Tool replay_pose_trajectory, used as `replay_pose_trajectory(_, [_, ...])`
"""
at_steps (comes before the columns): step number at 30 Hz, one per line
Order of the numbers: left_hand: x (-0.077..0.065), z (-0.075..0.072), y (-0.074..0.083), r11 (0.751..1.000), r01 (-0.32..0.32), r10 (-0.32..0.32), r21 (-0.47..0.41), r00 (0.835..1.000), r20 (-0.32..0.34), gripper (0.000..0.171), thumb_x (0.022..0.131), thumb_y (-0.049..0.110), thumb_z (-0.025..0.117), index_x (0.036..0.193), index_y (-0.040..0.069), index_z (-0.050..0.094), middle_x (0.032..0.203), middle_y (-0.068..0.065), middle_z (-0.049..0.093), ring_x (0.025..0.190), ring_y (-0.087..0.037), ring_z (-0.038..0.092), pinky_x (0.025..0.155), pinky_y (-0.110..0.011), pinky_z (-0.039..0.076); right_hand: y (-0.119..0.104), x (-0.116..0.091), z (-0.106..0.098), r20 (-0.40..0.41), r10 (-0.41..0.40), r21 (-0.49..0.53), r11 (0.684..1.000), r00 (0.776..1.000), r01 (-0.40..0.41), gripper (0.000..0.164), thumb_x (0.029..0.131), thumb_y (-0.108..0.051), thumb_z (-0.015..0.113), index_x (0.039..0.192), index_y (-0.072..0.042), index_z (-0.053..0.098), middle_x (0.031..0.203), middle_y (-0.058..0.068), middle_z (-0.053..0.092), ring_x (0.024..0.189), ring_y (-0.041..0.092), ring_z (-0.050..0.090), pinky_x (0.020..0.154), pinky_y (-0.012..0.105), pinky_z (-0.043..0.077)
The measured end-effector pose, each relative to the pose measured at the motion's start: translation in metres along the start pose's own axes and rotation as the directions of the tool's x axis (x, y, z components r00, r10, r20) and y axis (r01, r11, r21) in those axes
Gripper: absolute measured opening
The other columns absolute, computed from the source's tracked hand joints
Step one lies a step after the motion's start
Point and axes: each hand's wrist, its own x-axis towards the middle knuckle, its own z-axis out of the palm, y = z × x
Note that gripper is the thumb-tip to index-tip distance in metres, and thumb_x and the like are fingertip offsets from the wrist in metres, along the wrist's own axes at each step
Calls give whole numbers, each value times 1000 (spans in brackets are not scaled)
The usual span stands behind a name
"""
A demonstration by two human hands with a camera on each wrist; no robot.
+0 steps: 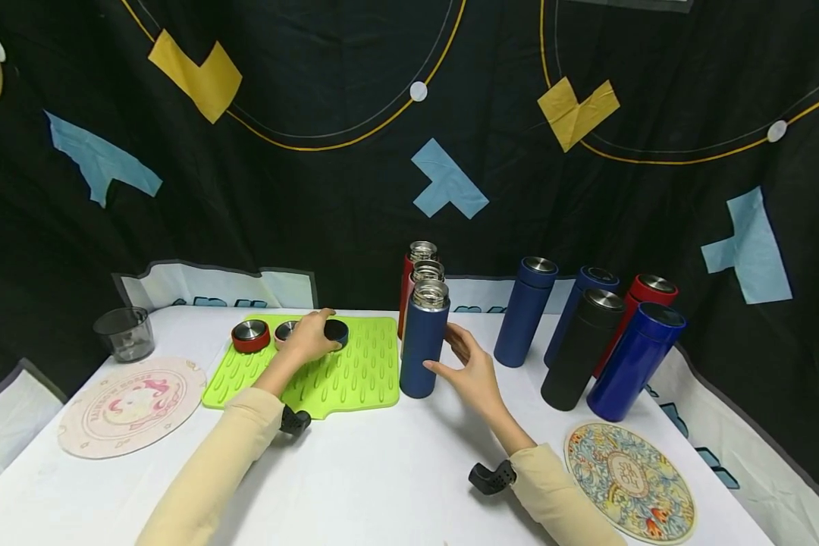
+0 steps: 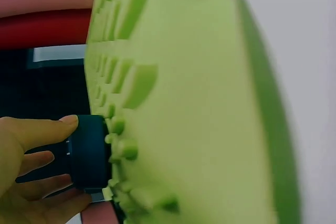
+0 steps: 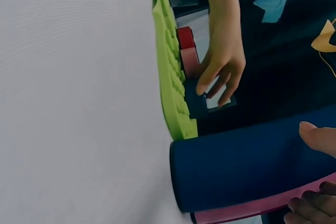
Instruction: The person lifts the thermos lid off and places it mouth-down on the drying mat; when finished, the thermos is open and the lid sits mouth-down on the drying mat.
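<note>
On the lime-green mat (image 1: 365, 364), my left hand (image 1: 305, 339) pinches a dark blue bottle lid (image 1: 337, 331), thumb on its near side and fingers round the other. That lid (image 2: 89, 150) sits right at the mat's raised ridges in the left wrist view. A pink lid (image 1: 284, 331) and a red lid (image 1: 250, 336) lie in line to its left. My right hand (image 1: 474, 368) holds an upright, lidless blue thermos bottle (image 1: 423, 349), thumb in front and fingers behind. Directly behind it stand a pink bottle (image 1: 416, 282) and a red bottle (image 1: 406, 284), both lidless with steel necks showing.
Several capped bottles, among them a black one (image 1: 582, 349) and a glossy blue one (image 1: 635, 364), stand at the right. A patterned round mat (image 1: 629, 481) lies before them. On the left are a pink round mat (image 1: 133, 407) and a dark clear cup (image 1: 126, 337).
</note>
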Motion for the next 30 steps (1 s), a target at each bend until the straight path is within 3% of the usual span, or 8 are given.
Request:
replay_pose_trajectory(9, [-25, -18, 7, 996, -42, 37, -81, 998, -60, 69, 81, 17, 78, 138, -4, 45, 136, -30, 47, 124, -48, 43, 99, -62, 38, 0, -11, -16, 12, -5, -19, 1000, 1000, 6, 69, 76, -18, 83, 136, -4, 51, 135, 14, 55, 125, 25, 52, 103, 29, 41])
replay_pose_trajectory(13, [-41, -26, 13, 991, -96, 88, -93, 992, -89, 68, 80, 16, 78, 136, -5, 47, 136, -28, 48, 125, -47, 43, 100, -61, 37, -17, -16, -25, -36, -16, -37, 999, 999, 14, 66, 76, -11, 82, 134, 0, 52, 133, 16, 56, 124, 29, 52, 104, 33, 40])
replay_pose_trajectory(15, [-49, -30, 15, 988, -127, 118, -91, 988, -95, 67, 79, 16, 79, 135, -5, 49, 121, -27, 58, 107, -43, 55, 90, -52, 47, -29, -18, -31, -61, -27, -47, 999, 998, 24, 65, 77, -6, 81, 134, 3, 51, 134, 19, 55, 125, 32, 51, 105, 37, 40])
replay_pose_trajectory(17, [-57, -33, 17, 985, -149, 140, -92, 985, -97, 66, 78, 16, 80, 133, -4, 51, 104, -23, 62, 88, -34, 58, 77, -44, 50, -39, -19, -38, -82, -30, -52, 998, 996, 26, 65, 77, -2, 79, 134, 6, 49, 135, 22, 53, 127, 35, 49, 105, 40, 39])
replay_pose_trajectory(20, [-69, -39, 18, 982, -162, 153, -98, 984, -92, 63, 78, 16, 80, 131, -3, 53, 100, -21, 62, 83, -30, 59, 73, -42, 51, -39, -19, -49, -108, -27, -63, 998, 994, 20, 66, 78, -2, 79, 136, 7, 47, 138, 23, 49, 129, 35, 45, 107, 41, 36])
replay_pose_trajectory(22, [-76, -43, 19, 981, -165, 156, -105, 984, -87, 61, 78, 15, 80, 131, -3, 54, 115, -25, 61, 100, -39, 62, 86, -50, 51, -31, -17, -57, -134, -13, -66, 998, 991, 4, 69, 79, -5, 79, 138, 5, 46, 141, 21, 47, 132, 33, 43, 108, 39, 35])
replay_pose_trajectory(24, [-84, -45, 19, 981, -161, 153, -109, 985, -77, 61, 78, 15, 80, 131, -2, 54, 128, -26, 56, 114, -43, 56, 94, -55, 46, -20, -15, -64, -170, 8, -76, 997, 985, -21, 72, 79, -10, 80, 140, 2, 44, 144, 17, 44, 134, 29, 41, 109, 36, 34])
replay_pose_trajectory(30, [-104, -45, 14, 975, -204, 202, -87, 979, -39, 61, 74, 13, 83, 127, -4, 57, 132, -28, 52, 121, -46, 49, 97, -60, 41, 5, -7, -83, -301, 48, -54, 996, 953, -67, 76, 80, -17, 80, 144, -5, 41, 149, 10, 39, 137, 22, 36, 111, 32, 30])
